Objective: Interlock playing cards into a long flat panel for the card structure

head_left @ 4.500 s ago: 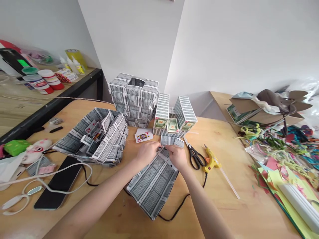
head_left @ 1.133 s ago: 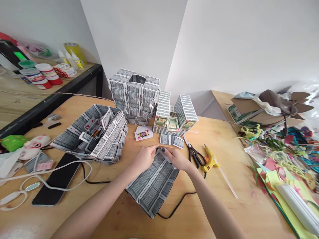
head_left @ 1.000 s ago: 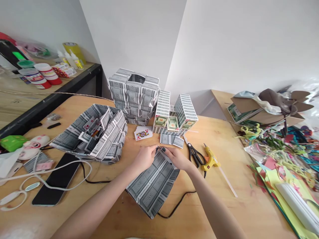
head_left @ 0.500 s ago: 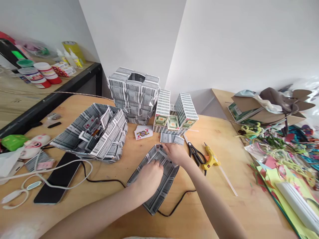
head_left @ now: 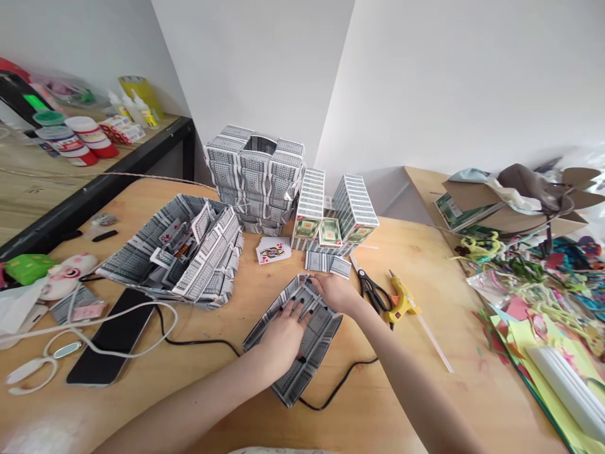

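A shallow tray made of patterned playing cards lies slanted on the table in front of me. My left hand rests inside it, palm down with the fingers spread over its bottom. At the tray's far right end, my right hand has its fingers closed on the rim. Beyond that end are several face-down cards and a small pile topped by a queen. Black-handled scissors and a yellow glue gun lie to the right of my right hand.
A larger card basket holding loose cards stands left, a tall card box behind it. Stacked card packs stand at the back. A black phone and white cable are left; coloured paper is right.
My left hand has opened from curled fingers to spread fingers lying on the tray's bottom. My right hand stays at the tray's far end. The view has shifted slightly.
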A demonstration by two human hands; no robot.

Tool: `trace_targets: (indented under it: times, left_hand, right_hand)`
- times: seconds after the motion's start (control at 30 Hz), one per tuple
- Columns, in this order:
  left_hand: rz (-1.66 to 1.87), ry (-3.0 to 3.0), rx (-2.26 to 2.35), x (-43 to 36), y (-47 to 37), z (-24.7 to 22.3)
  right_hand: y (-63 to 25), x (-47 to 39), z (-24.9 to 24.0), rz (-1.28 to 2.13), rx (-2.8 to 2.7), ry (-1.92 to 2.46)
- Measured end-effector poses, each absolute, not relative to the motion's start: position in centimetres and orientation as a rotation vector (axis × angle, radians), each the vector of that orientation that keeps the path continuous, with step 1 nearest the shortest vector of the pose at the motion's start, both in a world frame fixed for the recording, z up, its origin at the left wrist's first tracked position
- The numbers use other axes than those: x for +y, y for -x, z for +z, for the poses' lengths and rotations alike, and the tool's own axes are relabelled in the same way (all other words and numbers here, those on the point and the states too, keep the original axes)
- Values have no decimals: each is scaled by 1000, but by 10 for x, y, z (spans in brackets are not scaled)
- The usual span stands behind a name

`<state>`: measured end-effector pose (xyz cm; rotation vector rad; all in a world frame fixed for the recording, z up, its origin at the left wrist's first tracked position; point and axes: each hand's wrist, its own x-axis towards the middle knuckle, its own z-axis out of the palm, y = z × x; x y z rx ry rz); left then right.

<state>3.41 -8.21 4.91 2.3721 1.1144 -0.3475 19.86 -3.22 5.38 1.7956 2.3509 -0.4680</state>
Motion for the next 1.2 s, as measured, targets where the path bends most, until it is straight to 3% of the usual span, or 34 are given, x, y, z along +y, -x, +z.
trace_targets:
  times: [0.37,0.5,0.67,1.2]
  left_hand:
    - [-264,-2395,1046,-83,-27,45]
    - [-13,-2356,1048,-76,-18,53]
    - [362,-2388,1428,-50,-12,63]
    - [272,-2113,1351,-16,-11,40]
  right_hand:
    - [-192,-37,50,-435,2271,-1781]
    - [-196,-39,52,-550,2268,-1829]
    - [-190,-40,57,-557,2221,-1908]
    - [-181,-39,61,-470,2310,-1739]
